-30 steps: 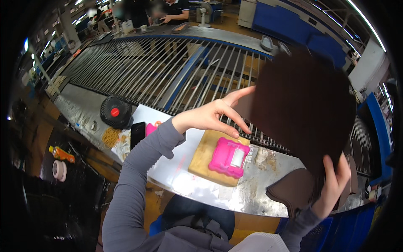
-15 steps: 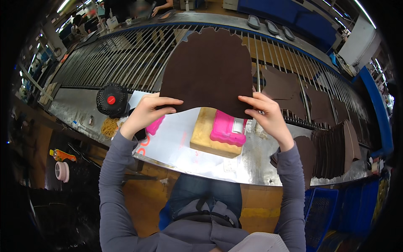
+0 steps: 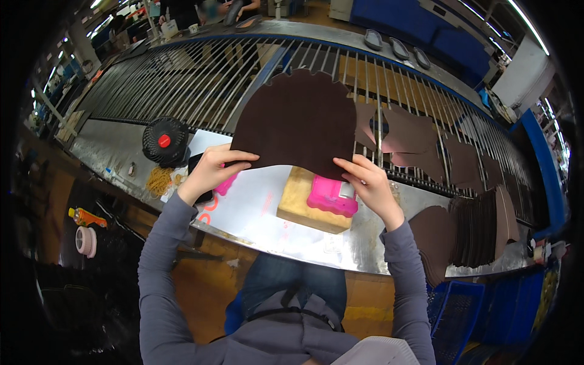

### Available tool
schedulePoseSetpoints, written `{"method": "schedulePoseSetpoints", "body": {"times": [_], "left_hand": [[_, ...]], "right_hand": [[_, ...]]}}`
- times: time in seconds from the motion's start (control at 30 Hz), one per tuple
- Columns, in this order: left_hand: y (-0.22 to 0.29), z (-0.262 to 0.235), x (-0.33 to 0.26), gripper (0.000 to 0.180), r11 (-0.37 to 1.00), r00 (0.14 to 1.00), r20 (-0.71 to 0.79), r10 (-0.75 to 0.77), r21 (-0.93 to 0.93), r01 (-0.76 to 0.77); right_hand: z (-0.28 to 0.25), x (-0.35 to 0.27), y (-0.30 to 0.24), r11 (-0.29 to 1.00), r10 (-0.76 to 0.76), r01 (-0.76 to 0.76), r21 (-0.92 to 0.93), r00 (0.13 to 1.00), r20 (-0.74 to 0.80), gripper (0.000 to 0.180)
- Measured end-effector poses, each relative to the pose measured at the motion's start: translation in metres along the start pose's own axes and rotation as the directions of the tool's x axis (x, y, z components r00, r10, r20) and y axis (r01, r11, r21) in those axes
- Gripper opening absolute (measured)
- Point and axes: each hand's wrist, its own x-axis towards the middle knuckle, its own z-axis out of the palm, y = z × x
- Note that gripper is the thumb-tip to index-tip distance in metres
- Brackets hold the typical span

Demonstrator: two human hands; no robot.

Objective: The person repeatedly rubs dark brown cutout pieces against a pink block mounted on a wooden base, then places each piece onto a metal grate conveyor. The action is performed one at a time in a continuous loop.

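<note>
A dark brown sheet piece (image 3: 295,125), rounded with a notched far edge, is held up between my two hands. My left hand (image 3: 216,170) pinches its near left corner between thumb and fingers. At the near right corner my right hand (image 3: 368,179) grips it the same way. Below the piece, a yellowish block (image 3: 295,204) lies on the metal worktop, with a pink scalloped thing (image 3: 328,198) on top of it. Another pink piece (image 3: 224,182) shows partly beside my left hand. A white sheet with red marks (image 3: 246,216) lies under them.
A roller conveyor (image 3: 176,73) runs behind the worktop, with brown cut pieces (image 3: 407,131) on its right. Stacked brown pieces (image 3: 474,231) stand at the right. A black fan (image 3: 165,141) and yellowish rubber bands (image 3: 160,180) are at left. Blue crates (image 3: 456,310) sit below right.
The brown piece has come lower, its far edge dropping away from the conveyor's back rail. My right hand has shifted left, closer to my left hand. Both hands keep their hold.
</note>
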Motion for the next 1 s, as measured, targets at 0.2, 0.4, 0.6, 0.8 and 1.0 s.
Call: {"method": "schedulePoseSetpoints", "body": {"times": [0.2, 0.4, 0.6, 0.8, 1.0], "left_hand": [[0.004, 0.010, 0.007, 0.025, 0.999, 0.999, 0.049, -0.020, -0.042, 0.022], [-0.005, 0.035, 0.024, 0.026, 0.999, 0.988, 0.154, -0.005, -0.051, 0.013], [-0.007, 0.070, 0.050, 0.025, 0.981, 0.967, 0.204, 0.151, -0.155, -0.121], [0.019, 0.094, 0.077, 0.028, 0.973, 0.915, 0.338, 0.221, -0.137, -0.185], [0.038, 0.128, 0.102, 0.031, 0.922, 0.855, 0.379, 0.355, -0.292, -0.253]], "right_hand": [[-0.011, -0.012, 0.003, 0.994, -0.023, 0.023, -0.110, 1.000, 0.004, 0.040], [-0.024, -0.044, 0.007, 0.985, 0.003, -0.019, -0.174, 0.996, -0.090, 0.037], [-0.029, -0.082, 0.001, 0.967, 0.129, -0.168, -0.192, 0.971, -0.201, 0.039], [-0.027, -0.132, 0.014, 0.930, 0.230, -0.316, -0.190, 0.901, -0.369, 0.035], [-0.066, -0.160, -0.006, 0.872, 0.302, -0.424, -0.245, 0.860, -0.412, 0.031]]}}
